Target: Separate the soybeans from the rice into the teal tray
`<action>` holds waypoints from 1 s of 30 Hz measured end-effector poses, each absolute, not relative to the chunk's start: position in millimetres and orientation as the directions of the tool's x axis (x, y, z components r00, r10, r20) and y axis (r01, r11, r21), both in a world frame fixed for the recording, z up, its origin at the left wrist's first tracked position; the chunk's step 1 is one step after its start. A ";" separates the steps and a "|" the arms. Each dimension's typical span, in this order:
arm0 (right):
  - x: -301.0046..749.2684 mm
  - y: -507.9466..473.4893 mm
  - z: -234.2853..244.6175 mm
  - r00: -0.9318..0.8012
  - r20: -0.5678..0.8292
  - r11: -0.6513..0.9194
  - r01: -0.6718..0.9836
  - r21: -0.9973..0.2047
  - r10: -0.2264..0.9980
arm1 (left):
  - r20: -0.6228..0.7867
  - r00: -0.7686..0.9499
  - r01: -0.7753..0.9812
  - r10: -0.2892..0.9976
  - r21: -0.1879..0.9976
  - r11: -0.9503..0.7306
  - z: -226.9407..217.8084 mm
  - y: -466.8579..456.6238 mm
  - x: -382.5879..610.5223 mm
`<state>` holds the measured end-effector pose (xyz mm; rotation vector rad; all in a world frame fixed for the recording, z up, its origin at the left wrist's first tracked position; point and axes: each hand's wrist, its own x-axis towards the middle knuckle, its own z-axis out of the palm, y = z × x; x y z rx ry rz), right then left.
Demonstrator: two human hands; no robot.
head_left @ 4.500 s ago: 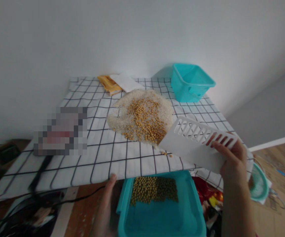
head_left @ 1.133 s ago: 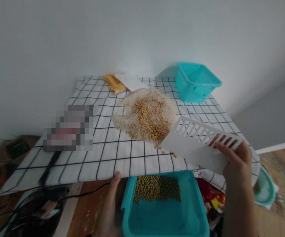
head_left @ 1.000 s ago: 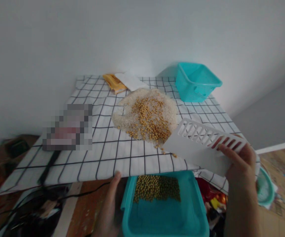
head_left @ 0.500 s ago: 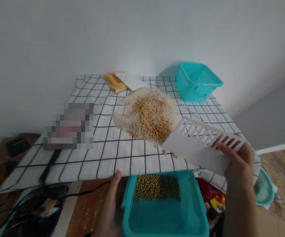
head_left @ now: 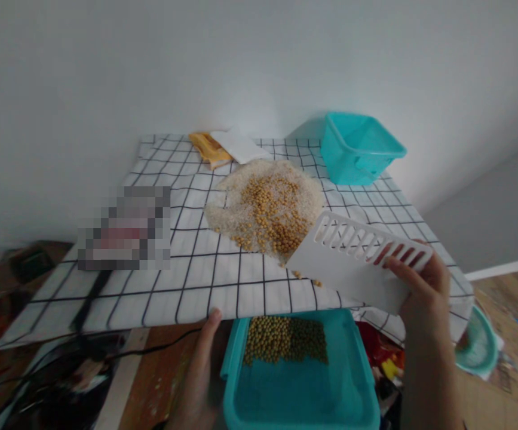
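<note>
My right hand (head_left: 422,283) is closed on a flat white plastic scraper (head_left: 348,269) with a row of slots along its upper edge. Its left corner reaches the near right side of a spread of yellow beans (head_left: 270,209), which lies over pale grains (head_left: 307,179) on a white checked cloth (head_left: 187,275). A few loose beans (head_left: 316,283) sit by the scraper's lower edge. At the table's front edge is my left hand (head_left: 202,364), thumb up against the cloth, its other fingers hidden. Beside it, below the edge, a teal basin (head_left: 303,394) contains beans (head_left: 270,339).
A teal basket (head_left: 361,149) stands at the back right of the table. Yellow packaging (head_left: 210,150) and a white sheet (head_left: 238,145) lie near the wall. A pixelated object (head_left: 126,230) rests on the left. A cable (head_left: 160,348) runs below the front edge.
My right hand has moved slightly left with the scraper, bringing its corner a little closer under the beans. My left hand and the basin have stayed in place.
</note>
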<state>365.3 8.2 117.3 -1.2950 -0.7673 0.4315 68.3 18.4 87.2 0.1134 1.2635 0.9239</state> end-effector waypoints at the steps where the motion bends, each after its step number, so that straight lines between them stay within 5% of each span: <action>1: 364.2 9.2 116.8 0.687 0.260 0.240 0.128 -0.962 0.679 | -0.757 -0.001 -0.526 0.653 0.556 0.644 86.5 18.1 67.7; 30: 363.0 -0.7 129.1 0.729 0.268 0.222 0.161 -0.962 0.629 | -0.804 0.039 -0.564 0.593 0.472 0.678 84.8 18.3 67.6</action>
